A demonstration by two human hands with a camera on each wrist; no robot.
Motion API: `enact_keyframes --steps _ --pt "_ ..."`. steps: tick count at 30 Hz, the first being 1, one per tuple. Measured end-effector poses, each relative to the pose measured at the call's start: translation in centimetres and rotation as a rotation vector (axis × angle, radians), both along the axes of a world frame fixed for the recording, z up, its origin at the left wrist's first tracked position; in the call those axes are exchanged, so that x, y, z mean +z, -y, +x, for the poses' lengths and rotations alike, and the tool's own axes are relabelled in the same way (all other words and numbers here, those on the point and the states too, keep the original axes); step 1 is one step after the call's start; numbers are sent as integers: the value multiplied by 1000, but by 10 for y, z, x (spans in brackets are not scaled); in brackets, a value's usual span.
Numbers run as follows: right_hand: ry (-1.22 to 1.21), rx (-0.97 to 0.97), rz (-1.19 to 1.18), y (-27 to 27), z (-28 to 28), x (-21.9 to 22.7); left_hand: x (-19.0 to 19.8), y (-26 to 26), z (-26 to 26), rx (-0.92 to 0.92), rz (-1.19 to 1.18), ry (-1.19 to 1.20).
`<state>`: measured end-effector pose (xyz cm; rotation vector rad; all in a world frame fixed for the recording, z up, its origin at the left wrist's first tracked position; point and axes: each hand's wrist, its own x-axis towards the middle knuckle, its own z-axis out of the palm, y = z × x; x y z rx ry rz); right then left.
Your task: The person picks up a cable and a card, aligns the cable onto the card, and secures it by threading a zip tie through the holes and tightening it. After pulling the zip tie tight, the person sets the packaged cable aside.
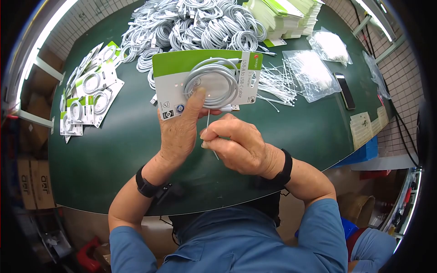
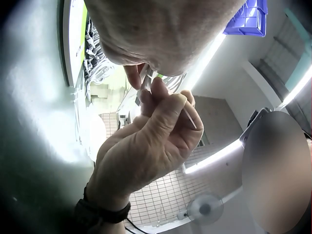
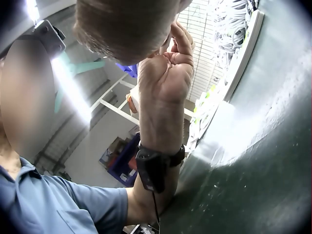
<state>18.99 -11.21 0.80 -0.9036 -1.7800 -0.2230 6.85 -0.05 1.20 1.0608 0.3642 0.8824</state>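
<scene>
In the head view a green and white card (image 1: 167,86) carries a coiled grey cable (image 1: 212,101). The left hand (image 1: 181,129) grips the card's lower edge, its thumb over the front on the coil. Just below the card, the right hand (image 1: 239,144) pinches a thin white tie (image 1: 208,119) between thumb and fingers; one end runs up to the card's edge, the other sticks out beneath the hand. The left wrist view shows the right hand (image 2: 148,146) with the tie's end (image 2: 190,118) across its fingers. How the tie passes behind the card is hidden.
Carded cables (image 1: 91,83) lie at the left of the green table (image 1: 123,168). Behind the card is a heap of grey cables (image 1: 200,27), with stacked cards (image 1: 277,18) beside it. Loose white ties (image 1: 275,86), bagged ties (image 1: 312,73) and a phone (image 1: 344,91) lie right.
</scene>
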Motion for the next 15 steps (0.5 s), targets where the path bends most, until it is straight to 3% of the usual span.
enact_keyframes --steps 6,15 --pt "-68 -52 -19 -5 -2 0 -1 2 1 0 -100 30" --pt "-69 -172 -44 -5 8 0 -16 9 1 75 9 -45"
